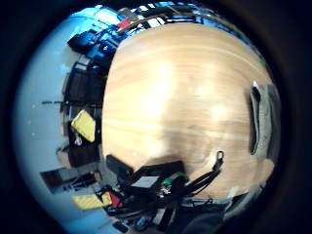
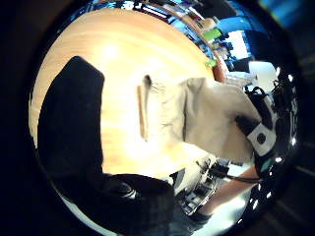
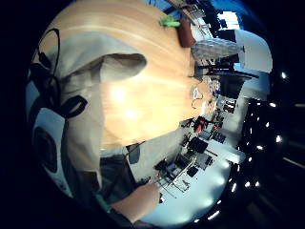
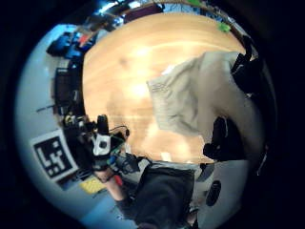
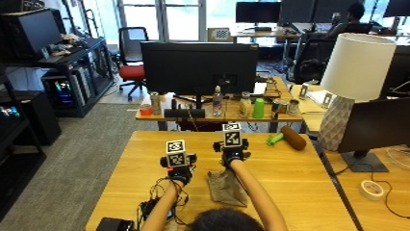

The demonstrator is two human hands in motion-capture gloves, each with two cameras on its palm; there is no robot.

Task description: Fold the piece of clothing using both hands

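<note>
Two gloved hands are raised over the wooden table (image 5: 295, 178) in the outside view: the left hand (image 5: 178, 169) is on the left and the right hand (image 5: 233, 153) a little farther along. The beige piece of clothing (image 5: 225, 187) hangs under the right forearm, down to the table near the person, its long axis running from far to near. The right hand is much the nearer to it; the left is apart, to its left.

From the left little-finger side, the piece of clothing (image 1: 265, 119) shows only as a narrow strip on the table's (image 1: 185, 92) far side, well apart from this palm.

From the left thumb side, the piece of clothing (image 2: 206, 115) lies spread on the table (image 2: 113, 64) with the right hand (image 2: 256, 128) at its far corner. The dark fingers (image 2: 74, 113) near the lens hold nothing and look relaxed.

From the right little-finger side, the piece of clothing (image 3: 90, 62) drapes close by this palm, over the table (image 3: 147, 90).

From the right thumb side, dark fingers (image 4: 224, 138) curl round the piece of clothing (image 4: 200, 90), lifting one end. I judge the left hand must cross rightward to the free edge.
</note>
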